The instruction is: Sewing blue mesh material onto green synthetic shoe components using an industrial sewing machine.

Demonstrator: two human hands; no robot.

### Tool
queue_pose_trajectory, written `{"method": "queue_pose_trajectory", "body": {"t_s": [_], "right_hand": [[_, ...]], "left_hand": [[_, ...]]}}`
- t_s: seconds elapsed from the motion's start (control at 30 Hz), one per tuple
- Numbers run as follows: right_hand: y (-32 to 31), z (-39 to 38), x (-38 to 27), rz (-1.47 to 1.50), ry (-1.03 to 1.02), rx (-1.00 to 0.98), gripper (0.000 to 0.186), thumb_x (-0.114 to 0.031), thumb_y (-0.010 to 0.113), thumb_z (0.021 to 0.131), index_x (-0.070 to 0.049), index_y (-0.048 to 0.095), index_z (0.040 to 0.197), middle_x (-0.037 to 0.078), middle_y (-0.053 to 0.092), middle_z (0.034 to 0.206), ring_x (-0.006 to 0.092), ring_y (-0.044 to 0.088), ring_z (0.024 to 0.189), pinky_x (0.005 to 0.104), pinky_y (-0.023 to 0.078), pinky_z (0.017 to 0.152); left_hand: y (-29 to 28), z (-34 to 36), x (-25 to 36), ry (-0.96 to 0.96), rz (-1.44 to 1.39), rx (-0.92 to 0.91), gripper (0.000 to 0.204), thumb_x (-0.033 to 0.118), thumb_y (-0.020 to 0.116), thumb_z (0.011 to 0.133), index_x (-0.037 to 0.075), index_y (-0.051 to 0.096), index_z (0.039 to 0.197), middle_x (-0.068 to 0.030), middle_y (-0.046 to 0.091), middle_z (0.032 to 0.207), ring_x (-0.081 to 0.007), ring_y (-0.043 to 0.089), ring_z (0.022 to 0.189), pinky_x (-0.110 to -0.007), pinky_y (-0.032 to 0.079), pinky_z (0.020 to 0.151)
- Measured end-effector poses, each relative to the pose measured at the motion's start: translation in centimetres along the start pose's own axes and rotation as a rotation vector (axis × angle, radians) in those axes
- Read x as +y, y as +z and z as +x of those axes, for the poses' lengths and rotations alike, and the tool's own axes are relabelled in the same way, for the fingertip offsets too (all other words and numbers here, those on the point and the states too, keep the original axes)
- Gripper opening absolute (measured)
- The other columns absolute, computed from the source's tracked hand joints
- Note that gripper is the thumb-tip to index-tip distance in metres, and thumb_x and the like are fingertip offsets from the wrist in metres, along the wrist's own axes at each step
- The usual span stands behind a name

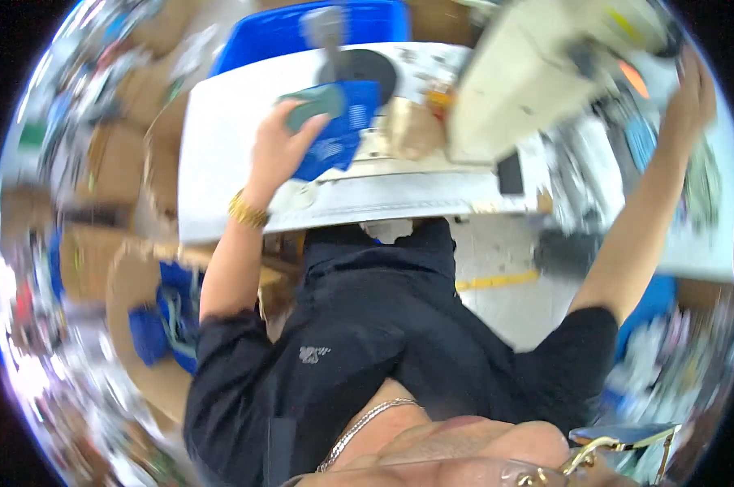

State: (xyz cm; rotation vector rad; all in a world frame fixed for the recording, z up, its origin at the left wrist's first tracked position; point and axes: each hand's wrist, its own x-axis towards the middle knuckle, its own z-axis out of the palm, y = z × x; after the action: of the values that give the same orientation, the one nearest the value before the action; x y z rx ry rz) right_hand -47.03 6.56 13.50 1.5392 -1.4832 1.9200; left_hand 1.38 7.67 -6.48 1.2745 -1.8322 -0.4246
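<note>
My left hand (279,150), with a gold bracelet at its wrist, is over the white table. Thumb and fingers grip a dull green piece (318,101) that looks like cloth or a pad. A blue fabric piece with pale print (347,134) lies against it, and whether the two are joined I cannot tell. On the right stands a cream sewing machine (513,89). My right hand (692,93) is stretched out beside that machine's right end, near the picture's rim. Blur hides its fingers, and whether they touch the machine is unclear.
A blue bin (253,40) is behind the white table (221,154). Brown wrapped material (413,130) sits by the machine's base. Grey and white bundles (582,166) lie to the right. A round carton (127,341) with blue pieces stands at my left, near cardboard boxes (99,260).
</note>
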Motion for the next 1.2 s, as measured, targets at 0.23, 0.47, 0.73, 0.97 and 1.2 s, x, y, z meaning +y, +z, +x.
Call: {"method": "queue_pose_trajectory", "body": {"t_s": [0.23,0.47,0.73,0.97,1.2], "right_hand": [[15.0,-20.2,-12.8,0.337,-0.141,-0.943,0.034,-0.016,0.061,0.092,-0.016,0.061,0.126,0.011,0.068,0.086,0.0257,0.068,0.077,0.0354,0.054,0.072],[20.3,-19.5,-11.5,0.142,-0.288,-1.175,0.024,-0.018,0.057,0.094,-0.008,0.063,0.115,0.015,0.068,0.081,0.0306,0.066,0.076,0.0378,0.052,0.071],[21.0,-18.8,-11.7,0.883,0.713,-0.981,0.018,-0.013,0.060,0.096,-0.002,0.064,0.109,0.007,0.069,0.095,0.0180,0.067,0.087,0.0307,0.053,0.078],[21.4,-20.3,-11.0,1.085,0.881,-0.775,0.018,-0.012,0.062,0.094,-0.002,0.063,0.109,0.010,0.069,0.101,0.0227,0.066,0.098,0.0363,0.052,0.085],[19.0,-22.3,-9.2,1.114,0.809,-0.789,0.019,-0.020,0.058,0.098,-0.003,0.063,0.092,0.010,0.068,0.094,0.0223,0.066,0.092,0.0344,0.051,0.083]], "left_hand": [[-1.8,-0.9,2.4,-0.069,-0.082,0.107,0.030,0.022,0.072,0.084,0.005,0.065,0.108,-0.0158,0.070,0.092,-0.0288,0.069,0.083,-0.036,0.053,0.076],[-5.8,3.9,1.2,0.264,0.428,0.016,0.016,0.018,0.057,0.089,0.015,0.069,0.100,-0.0131,0.069,0.080,-0.0321,0.067,0.074,-0.044,0.053,0.067],[-2.4,16.8,-0.9,0.468,0.415,0.116,0.025,0.025,0.055,0.091,0.023,0.070,0.111,-0.0107,0.072,0.091,-0.0307,0.069,0.086,-0.044,0.053,0.073],[0.5,21.0,0.1,0.481,0.030,0.140,0.022,0.027,0.057,0.091,0.019,0.075,0.099,-0.0083,0.072,0.091,-0.0294,0.068,0.087,-0.040,0.054,0.078],[-5.5,11.9,0.6,0.476,0.308,0.134,0.017,0.018,0.057,0.088,0.006,0.068,0.091,-0.0169,0.068,0.088,-0.0357,0.065,0.086,-0.044,0.050,0.076]]}}
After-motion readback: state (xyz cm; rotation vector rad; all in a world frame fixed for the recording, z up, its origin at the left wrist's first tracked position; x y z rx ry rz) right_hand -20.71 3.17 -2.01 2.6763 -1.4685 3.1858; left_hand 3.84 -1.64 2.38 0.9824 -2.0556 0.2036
